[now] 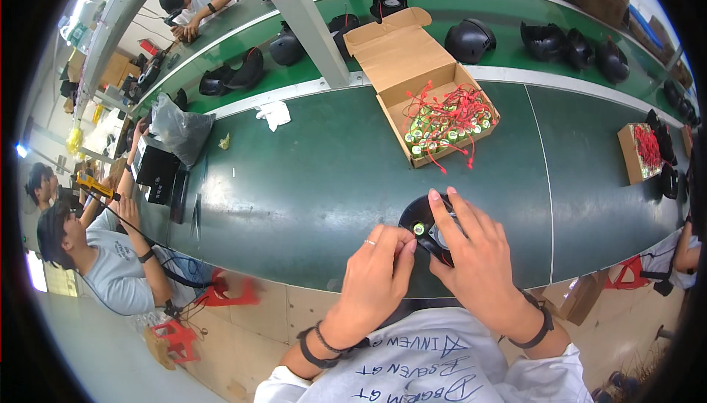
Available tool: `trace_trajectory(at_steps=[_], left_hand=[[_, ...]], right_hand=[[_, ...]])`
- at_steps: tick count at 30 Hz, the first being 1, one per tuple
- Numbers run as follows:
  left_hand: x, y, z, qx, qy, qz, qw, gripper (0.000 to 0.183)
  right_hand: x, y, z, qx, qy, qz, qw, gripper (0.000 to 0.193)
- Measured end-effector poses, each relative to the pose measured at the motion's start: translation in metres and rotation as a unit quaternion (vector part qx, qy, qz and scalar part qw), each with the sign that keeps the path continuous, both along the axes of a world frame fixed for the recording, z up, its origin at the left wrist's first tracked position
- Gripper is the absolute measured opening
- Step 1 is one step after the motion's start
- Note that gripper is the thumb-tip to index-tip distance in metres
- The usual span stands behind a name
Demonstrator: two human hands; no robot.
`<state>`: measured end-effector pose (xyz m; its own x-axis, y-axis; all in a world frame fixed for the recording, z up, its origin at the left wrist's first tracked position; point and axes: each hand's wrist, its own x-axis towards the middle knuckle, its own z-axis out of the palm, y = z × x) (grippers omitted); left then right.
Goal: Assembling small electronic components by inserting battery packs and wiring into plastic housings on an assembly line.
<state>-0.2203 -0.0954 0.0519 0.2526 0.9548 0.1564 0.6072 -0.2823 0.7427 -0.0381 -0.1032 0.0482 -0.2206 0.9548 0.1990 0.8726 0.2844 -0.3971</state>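
At the near edge of the green table (309,182): black shell (406,216), one battery (419,228) within.
Left hand (375,264): fingertips together at the shell, contents cannot be told; right hand (480,257): spread over it. Wired batteries (442,136) left in open box (398,43) beyond. Black domes (470,40) on far ledge (508,23); person (121,274) at left.

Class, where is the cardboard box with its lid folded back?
In the head view, the cardboard box stands on the table, slightly right of centre, beyond the black shell under the right hand.
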Motion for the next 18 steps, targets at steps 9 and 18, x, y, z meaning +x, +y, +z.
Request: trace_trajectory(at_steps=[9, 18], left_hand=[[0.032, -0.02, -0.056, 0.134, -0.024, 0.12, 0.983, 0.013], [0.034, -0.01, -0.061, 0.201, -0.01, 0.081, 0.976, 0.023]], right_hand=[[0.011, 0.005, -0.003, -0.024, 0.077, -0.002, 0.997, 0.096], [0.016, 0.018, -0.008, -0.033, 0.239, -0.068, 0.968, 0.071]])
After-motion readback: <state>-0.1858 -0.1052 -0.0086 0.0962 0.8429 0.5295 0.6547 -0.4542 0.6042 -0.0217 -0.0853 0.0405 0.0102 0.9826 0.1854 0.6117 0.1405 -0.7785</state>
